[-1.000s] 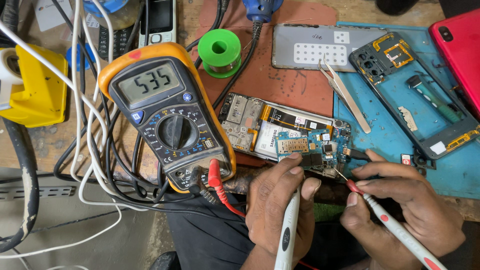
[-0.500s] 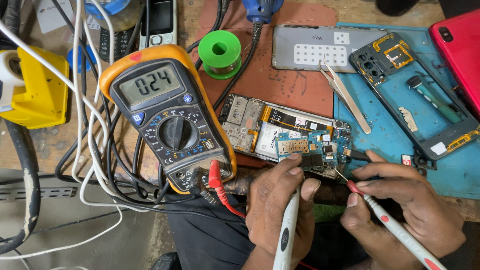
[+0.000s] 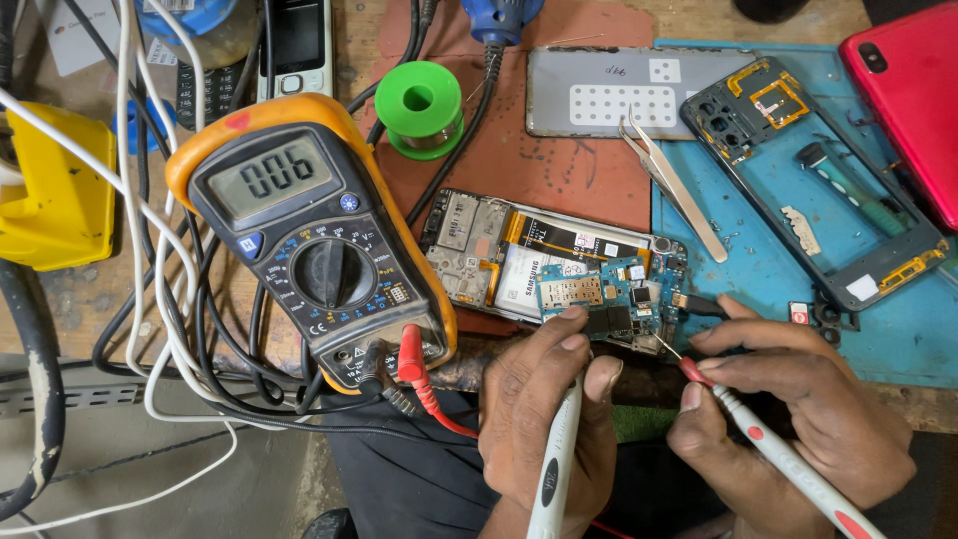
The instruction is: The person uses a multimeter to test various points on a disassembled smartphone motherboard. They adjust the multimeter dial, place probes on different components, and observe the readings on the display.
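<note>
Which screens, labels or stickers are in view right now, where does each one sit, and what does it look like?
Multimeter display: grey rectangular screen with dark digits, in the orange-edged meter left of centre.
Handset screen: dark rectangle, on the grey keypad phone at the top edge.
Battery label: white rectangle inside the opened phone at centre, above the left hand.
Back-plate stickers: white dotted rectangle and small white square, on the grey plate at top centre.
</note>
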`<state>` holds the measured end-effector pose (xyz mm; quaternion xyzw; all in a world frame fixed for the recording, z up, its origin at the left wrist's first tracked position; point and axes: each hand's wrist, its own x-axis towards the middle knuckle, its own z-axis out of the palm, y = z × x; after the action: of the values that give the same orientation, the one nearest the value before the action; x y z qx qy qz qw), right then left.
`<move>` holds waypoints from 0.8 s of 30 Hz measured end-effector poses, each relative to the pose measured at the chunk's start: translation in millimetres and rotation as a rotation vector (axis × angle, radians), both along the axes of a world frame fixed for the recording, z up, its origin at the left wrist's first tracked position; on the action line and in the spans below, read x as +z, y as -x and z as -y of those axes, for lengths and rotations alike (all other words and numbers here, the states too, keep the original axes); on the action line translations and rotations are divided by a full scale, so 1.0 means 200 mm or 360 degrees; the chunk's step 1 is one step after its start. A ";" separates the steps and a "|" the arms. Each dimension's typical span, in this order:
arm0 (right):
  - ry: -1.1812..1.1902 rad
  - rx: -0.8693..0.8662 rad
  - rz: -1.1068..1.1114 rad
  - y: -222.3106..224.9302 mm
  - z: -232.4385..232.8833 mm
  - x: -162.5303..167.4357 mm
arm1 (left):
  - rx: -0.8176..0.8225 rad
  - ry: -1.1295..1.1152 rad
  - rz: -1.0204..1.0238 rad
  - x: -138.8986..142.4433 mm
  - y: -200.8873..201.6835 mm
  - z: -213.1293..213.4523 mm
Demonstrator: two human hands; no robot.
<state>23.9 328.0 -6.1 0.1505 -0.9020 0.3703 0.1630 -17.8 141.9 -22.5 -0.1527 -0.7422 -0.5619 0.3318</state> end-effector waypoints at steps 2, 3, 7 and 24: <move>0.0027 -0.0049 -0.0016 -0.01 0.01 0.00 | 0.0004 0.0011 0.0007 0.00 0.00 0.00; 0.0052 -0.0088 -0.0023 -0.02 0.02 0.00 | 0.0006 0.0017 0.0011 0.00 0.00 0.00; 0.0063 -0.0077 -0.0036 -0.03 0.02 -0.03 | 0.0007 0.0001 0.0014 0.00 0.00 0.00; 0.0229 -0.0108 0.0052 -0.05 -0.02 -0.07 | -0.0002 0.0018 0.0044 0.00 0.00 0.00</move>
<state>34.7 331.2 -20.0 0.1016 -0.8803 0.4307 0.1711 -16.8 141.0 -22.2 -0.1472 -0.7497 -0.5601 0.3202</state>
